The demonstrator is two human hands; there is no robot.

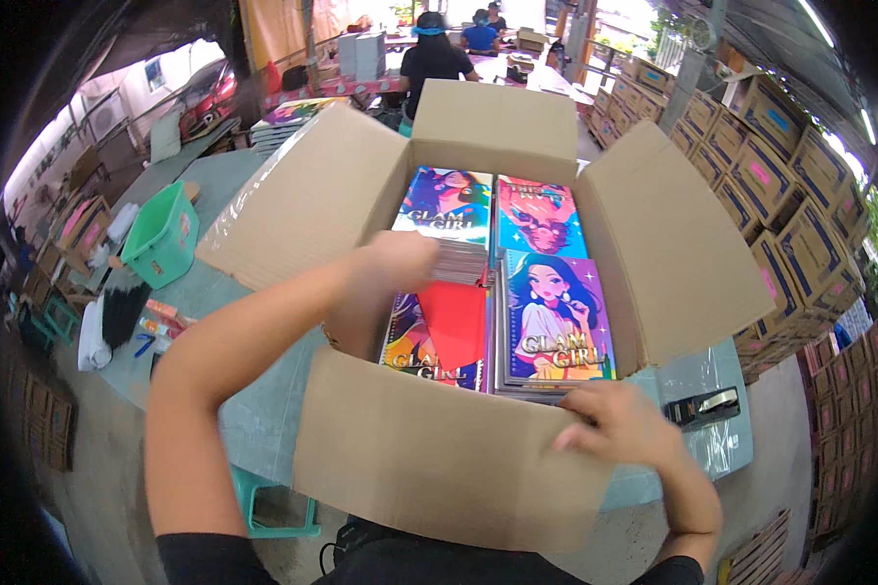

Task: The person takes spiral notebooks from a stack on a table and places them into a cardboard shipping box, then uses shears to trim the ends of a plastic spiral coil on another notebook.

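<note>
Left hand (400,259) blurs at nine o'clock over the open brown cardboard box (439,453), grip unreadable; right hand (617,419) curls at five o'clock, pinch unclear, near glossy rectangular colourful books (558,322)

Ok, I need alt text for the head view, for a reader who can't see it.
A blurred left hand is by stacked illustrated notebooks in an open cardboard box; the right hand is at its near flap. The box is on a table, right of a green tub.
</note>
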